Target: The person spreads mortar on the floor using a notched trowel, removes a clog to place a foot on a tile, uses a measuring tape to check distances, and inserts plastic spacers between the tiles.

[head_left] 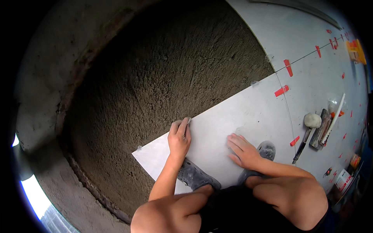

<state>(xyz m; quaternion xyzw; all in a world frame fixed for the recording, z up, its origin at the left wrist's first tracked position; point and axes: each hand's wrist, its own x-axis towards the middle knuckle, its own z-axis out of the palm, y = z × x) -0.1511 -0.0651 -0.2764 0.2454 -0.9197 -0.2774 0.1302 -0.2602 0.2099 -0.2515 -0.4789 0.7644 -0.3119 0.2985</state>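
I crouch on a large pale grey floor tile (pixel 217 128), whose far edge borders a bed of rough, dark mortar (pixel 155 85). At that edge my left hand (pixel 179 139) is closed, pinching a small translucent piece that looks like a tile leveling clip (pixel 189 120); the fingers partly hide it. Similar clear clips sit along the same edge, one near the left corner (pixel 139 147) and another farther right (pixel 254 83). My right hand (pixel 245 151) lies on the tile beside my right shoe, fingers stretched out and holding nothing.
Red wedges (pixel 288 67) stand along the tile joints at right. A white-headed mallet (pixel 312 120) lies near a notched trowel (pixel 319 132) and a white stick (pixel 335 118). A yellow object (pixel 355 51) is at far right. A concrete wall (pixel 42 89) curves around the mortar's left side.
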